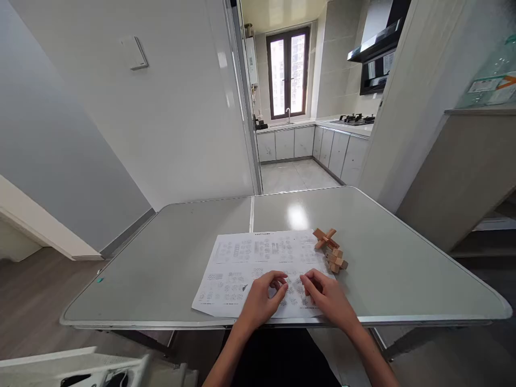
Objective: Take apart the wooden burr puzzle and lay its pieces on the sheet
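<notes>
A large printed sheet point(231, 255) with rows of small diagrams lies on the table in front of me. My left hand point(264, 296) hovers at or rests on its near part; thumb and fingers are loosely curved with a gap between them, and nothing shows in it. Across a narrow space is my right hand point(325, 295), fingers bent towards the left hand and slightly apart, with no object visible. Beyond the right hand, at the sheet's right edge, sits a wooden interlocking puzzle point(335, 260). Just behind it lies a crossed wooden puzzle point(325, 238) of flat bars.
The grey-green table point(403, 269) has a metal rim and a seam running across it. A white wall point(193, 123) stands behind its left part. A doorway opens onto a kitchen with cabinets point(285, 144). Plastic bottles point(492, 80) stand on a ledge at right.
</notes>
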Demonstrator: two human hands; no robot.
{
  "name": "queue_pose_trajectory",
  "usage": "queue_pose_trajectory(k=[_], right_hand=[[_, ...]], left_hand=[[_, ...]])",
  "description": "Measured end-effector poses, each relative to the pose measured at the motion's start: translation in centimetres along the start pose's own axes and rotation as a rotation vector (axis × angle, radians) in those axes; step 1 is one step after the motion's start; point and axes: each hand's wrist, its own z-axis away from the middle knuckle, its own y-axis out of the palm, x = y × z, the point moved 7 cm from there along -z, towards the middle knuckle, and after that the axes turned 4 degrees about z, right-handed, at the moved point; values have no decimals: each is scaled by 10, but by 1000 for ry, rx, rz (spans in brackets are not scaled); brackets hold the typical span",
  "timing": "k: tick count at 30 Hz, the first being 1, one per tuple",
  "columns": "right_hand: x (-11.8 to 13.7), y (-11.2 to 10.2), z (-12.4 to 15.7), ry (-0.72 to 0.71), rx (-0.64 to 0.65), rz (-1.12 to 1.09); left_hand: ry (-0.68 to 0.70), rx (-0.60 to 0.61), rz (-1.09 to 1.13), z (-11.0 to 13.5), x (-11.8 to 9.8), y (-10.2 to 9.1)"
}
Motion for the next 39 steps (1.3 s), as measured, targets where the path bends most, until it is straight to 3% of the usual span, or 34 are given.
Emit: queue_pose_trajectory(k=[39], right_hand=[[3, -3, 0, -2, -23, 1]], left_hand=[[-6, -22, 10, -1, 3, 0]])
